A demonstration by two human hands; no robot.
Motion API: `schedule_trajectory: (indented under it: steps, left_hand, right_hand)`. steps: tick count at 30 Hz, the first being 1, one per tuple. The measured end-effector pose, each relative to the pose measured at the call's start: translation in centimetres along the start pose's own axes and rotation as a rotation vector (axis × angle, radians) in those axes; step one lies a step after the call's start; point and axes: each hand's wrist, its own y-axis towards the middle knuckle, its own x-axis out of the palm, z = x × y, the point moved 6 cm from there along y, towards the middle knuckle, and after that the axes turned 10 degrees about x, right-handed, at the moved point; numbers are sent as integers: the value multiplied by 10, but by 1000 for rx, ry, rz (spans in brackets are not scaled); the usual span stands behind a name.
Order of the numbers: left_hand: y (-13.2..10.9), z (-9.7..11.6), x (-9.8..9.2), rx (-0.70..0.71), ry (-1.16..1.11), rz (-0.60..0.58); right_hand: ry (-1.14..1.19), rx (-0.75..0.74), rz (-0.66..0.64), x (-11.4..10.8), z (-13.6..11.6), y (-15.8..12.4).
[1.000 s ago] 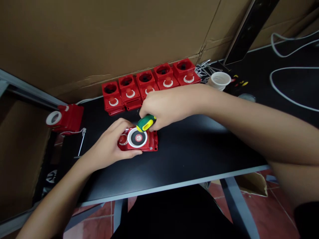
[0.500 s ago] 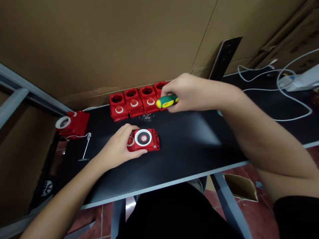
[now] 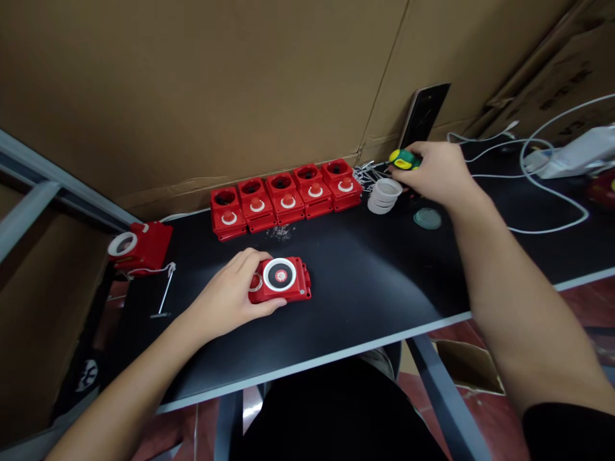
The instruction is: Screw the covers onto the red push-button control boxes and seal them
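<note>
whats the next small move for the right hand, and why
Perhaps lower the green-and-yellow tool onto the table beside the metal pieces: the right hand's grip holds it near them, away from the red unit in the left hand's grip.

Black tabletop (image 3: 375, 282). Far side, left to right: five red boxes (image 3: 287, 202) in row, whitish crumbs (image 3: 281, 232) in front, silver metal pieces (image 3: 367, 174), stacked white rings (image 3: 382, 201), round disc (image 3: 427, 218). Middle: white-ringed red device (image 3: 280, 279). Left: T-shaped rod (image 3: 166, 291).

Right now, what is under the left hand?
The left hand grips one end of a red box, whose red knob partly shows. What the palm covers cannot be seen.
</note>
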Motion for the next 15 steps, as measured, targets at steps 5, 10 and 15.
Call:
schedule_trajectory:
  steps: [5, 10, 15]
  left_hand:
    - [-1, 3, -1, 5, 62, -32]
    - [-3, 13, 0, 115, 136, -22]
    - [-6, 14, 2, 119, 169, -33]
  right_hand:
    - [32, 70, 72, -7, -2, 6]
    - [74, 88, 182, -13, -8, 4]
    - [361, -282, 565, -22, -4, -29]
